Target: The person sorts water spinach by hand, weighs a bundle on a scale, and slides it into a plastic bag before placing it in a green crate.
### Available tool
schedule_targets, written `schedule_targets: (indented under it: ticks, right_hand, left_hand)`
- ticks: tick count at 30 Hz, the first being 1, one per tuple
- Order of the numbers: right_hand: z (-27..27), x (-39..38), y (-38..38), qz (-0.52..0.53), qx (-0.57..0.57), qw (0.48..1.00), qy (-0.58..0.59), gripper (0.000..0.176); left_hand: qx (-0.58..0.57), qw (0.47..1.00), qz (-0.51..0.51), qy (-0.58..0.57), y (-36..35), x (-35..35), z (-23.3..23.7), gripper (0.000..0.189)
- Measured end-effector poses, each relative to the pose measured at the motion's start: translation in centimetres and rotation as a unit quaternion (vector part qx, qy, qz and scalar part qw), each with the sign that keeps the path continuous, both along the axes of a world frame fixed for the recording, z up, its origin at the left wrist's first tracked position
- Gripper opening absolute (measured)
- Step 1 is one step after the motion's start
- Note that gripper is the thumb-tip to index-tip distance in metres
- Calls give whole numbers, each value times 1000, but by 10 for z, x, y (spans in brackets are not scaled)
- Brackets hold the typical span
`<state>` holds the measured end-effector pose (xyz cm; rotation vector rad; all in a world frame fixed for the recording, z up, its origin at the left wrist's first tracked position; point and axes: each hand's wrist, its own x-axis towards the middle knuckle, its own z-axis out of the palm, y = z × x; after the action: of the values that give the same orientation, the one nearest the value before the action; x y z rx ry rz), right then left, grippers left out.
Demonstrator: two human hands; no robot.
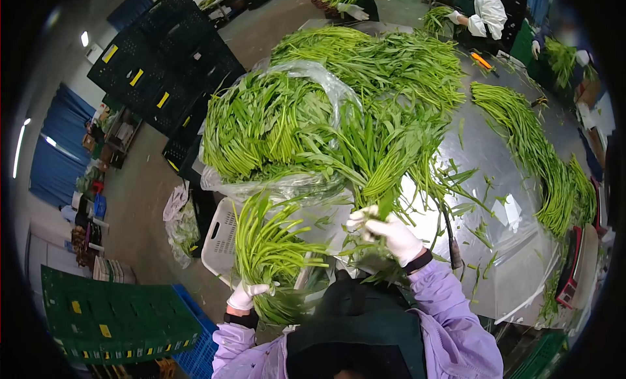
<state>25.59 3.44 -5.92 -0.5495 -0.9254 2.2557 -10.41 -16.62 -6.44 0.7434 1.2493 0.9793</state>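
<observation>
View from above a person's own gloved hands at a steel desk piled with leafy green vegetables. The left hand, in a white glove and lilac sleeve, holds a bundle of green stalks upright near the body, its fingers wrapped tight around the base. The right hand reaches forward, fingers closed around a few loose stalks at the near edge of the heap of greens. Part of that heap lies in a clear plastic bag, which rests partly over a white basket at the desk's left edge. A long row of greens lies along the far right of the desk, and leaf scraps are scattered between. Judging by this, the work looks early: one handful is gathered, while most of the heap is unsorted. Black crates stand on the floor to the left, and a co-worker handles greens at the far end.
</observation>
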Motion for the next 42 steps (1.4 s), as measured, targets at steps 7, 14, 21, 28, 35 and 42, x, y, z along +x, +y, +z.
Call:
schedule_targets:
  ticks: [7,14,21,28,35,42]
  right_hand:
    - [19,-47,-17,208,246,899,-296,64]
    - [-45,-34,-28,183,98,963,-170,36]
    - [-14,-5,-13,19,120,981,-153,29]
    - [-2,21,-10,-89,-48,988,118,24]
    - [37,-26,-19,135,355,911,-159,34]
    - [9,9,-12,-96,5,995,17,22]
  left_hand:
    - [-31,1000,2,-3,12,15,5,66]
    - [-17,998,-26,50,7,14,5,64]
    - [-8,990,-87,113,9,32,6,60]
    - [-16,989,-97,112,9,24,3,61]
    - [-40,982,-136,125,26,41,-2,53]
    - [-12,981,-131,144,23,40,-9,58]
